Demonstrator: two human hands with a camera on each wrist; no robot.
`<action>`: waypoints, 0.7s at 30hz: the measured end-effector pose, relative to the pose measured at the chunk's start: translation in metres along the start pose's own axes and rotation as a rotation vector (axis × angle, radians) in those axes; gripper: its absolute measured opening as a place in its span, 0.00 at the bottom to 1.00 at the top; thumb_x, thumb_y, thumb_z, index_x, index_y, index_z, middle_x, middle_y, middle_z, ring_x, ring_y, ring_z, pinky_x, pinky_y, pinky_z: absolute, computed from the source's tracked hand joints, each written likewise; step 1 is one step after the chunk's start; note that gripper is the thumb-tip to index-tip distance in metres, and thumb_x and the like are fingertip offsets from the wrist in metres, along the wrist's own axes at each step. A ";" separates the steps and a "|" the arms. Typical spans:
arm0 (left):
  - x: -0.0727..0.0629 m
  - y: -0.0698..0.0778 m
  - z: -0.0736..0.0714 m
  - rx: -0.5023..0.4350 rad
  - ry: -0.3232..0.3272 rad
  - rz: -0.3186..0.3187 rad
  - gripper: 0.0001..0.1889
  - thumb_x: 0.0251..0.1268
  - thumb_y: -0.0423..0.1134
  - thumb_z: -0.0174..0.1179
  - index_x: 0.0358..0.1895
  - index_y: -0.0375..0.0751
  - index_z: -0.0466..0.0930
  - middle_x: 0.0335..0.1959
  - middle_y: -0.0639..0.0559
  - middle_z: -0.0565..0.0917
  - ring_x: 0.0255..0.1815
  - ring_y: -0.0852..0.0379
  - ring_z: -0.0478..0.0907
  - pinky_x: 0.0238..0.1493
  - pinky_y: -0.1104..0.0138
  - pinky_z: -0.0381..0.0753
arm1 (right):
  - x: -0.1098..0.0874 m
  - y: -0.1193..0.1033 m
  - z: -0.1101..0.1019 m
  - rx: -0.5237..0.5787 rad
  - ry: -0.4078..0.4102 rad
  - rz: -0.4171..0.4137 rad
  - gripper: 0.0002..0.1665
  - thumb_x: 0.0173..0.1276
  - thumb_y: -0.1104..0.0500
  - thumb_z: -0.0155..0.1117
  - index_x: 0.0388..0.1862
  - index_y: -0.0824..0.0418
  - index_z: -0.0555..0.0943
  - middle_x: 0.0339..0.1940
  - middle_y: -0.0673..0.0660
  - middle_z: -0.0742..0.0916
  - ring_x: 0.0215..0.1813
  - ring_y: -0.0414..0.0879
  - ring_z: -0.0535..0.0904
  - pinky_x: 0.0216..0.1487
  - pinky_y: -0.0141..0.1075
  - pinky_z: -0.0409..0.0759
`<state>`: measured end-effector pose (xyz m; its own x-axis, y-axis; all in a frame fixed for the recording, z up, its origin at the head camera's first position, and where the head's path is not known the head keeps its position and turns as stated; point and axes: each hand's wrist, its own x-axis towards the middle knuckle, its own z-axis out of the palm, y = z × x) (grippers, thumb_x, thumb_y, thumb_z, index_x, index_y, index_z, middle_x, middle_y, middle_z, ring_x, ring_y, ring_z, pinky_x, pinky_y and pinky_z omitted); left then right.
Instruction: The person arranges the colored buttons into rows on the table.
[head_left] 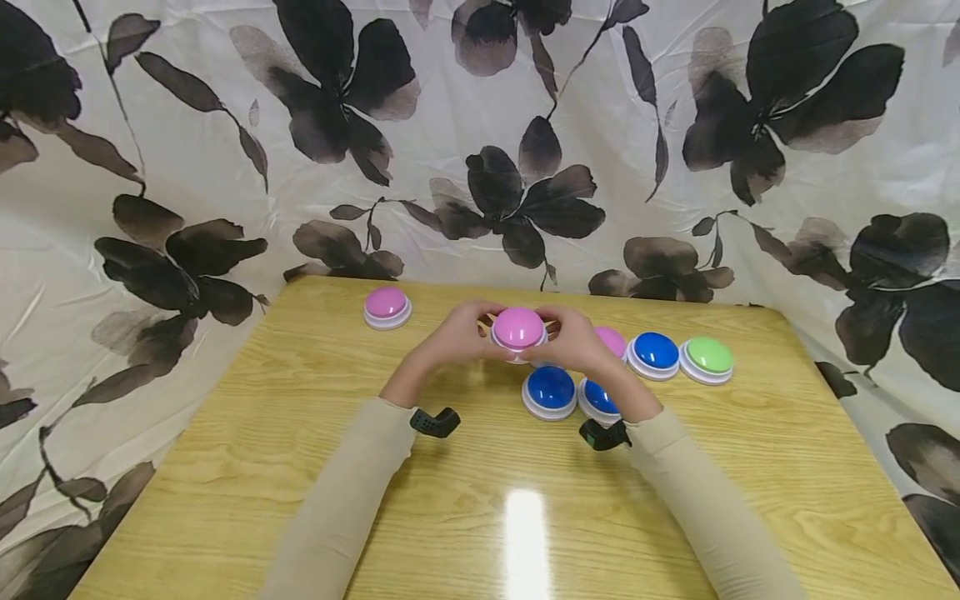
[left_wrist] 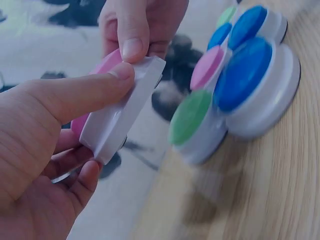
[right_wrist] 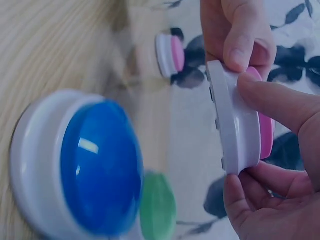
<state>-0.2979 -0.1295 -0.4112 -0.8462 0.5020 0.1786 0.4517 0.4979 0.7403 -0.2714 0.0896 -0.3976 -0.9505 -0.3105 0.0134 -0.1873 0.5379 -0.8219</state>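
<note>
Both hands hold a pink push button (head_left: 518, 327) with a white base, up off the table. My left hand (head_left: 461, 337) grips its left side, and my right hand (head_left: 573, 340) grips the right. In the left wrist view, the left thumb (left_wrist: 100, 95) presses along the white base. Small dark feet show under the tilted base in the right wrist view. Just below the hands sit two blue buttons (head_left: 551, 387), one partly covered by the right wrist. A green button (left_wrist: 190, 117) near them is hidden from the head view by the hands and held button.
Another pink button (head_left: 386, 302) stands alone at the back left of the wooden table (head_left: 247, 433). Right of my right hand, a partly hidden pink button (head_left: 611, 340), a blue one (head_left: 654, 350) and a green one (head_left: 708, 356) form a row. Floral cloth (head_left: 420, 225) hangs behind.
</note>
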 end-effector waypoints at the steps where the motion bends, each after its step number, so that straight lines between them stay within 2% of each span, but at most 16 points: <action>1: 0.003 0.004 0.004 0.007 -0.010 0.008 0.38 0.44 0.44 0.79 0.61 0.36 0.76 0.51 0.49 0.79 0.49 0.54 0.74 0.48 0.62 0.78 | -0.004 0.002 -0.005 -0.005 0.003 0.008 0.44 0.49 0.52 0.81 0.65 0.60 0.74 0.56 0.58 0.80 0.53 0.54 0.76 0.52 0.45 0.79; 6: 0.018 0.023 0.023 0.018 -0.048 0.031 0.38 0.44 0.45 0.78 0.61 0.37 0.76 0.51 0.50 0.79 0.49 0.55 0.73 0.48 0.63 0.78 | -0.024 0.013 -0.029 -0.023 0.018 0.040 0.46 0.50 0.49 0.81 0.67 0.59 0.72 0.57 0.58 0.79 0.54 0.54 0.74 0.53 0.47 0.78; 12: 0.031 0.044 0.046 0.028 -0.089 0.054 0.38 0.45 0.47 0.78 0.61 0.37 0.75 0.52 0.50 0.77 0.48 0.55 0.73 0.44 0.68 0.78 | -0.043 0.031 -0.051 -0.016 0.060 0.026 0.48 0.49 0.50 0.81 0.66 0.63 0.71 0.55 0.61 0.80 0.52 0.55 0.75 0.53 0.48 0.78; 21: 0.049 0.069 0.079 0.035 -0.183 0.094 0.38 0.47 0.49 0.77 0.63 0.39 0.74 0.51 0.53 0.76 0.48 0.58 0.71 0.43 0.73 0.77 | -0.074 0.059 -0.076 -0.014 0.116 0.050 0.49 0.50 0.48 0.81 0.67 0.64 0.70 0.57 0.62 0.79 0.50 0.55 0.75 0.49 0.40 0.79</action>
<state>-0.2862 -0.0146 -0.4024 -0.7362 0.6655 0.1227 0.5383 0.4660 0.7022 -0.2307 0.2043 -0.4034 -0.9810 -0.1902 0.0392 -0.1416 0.5619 -0.8150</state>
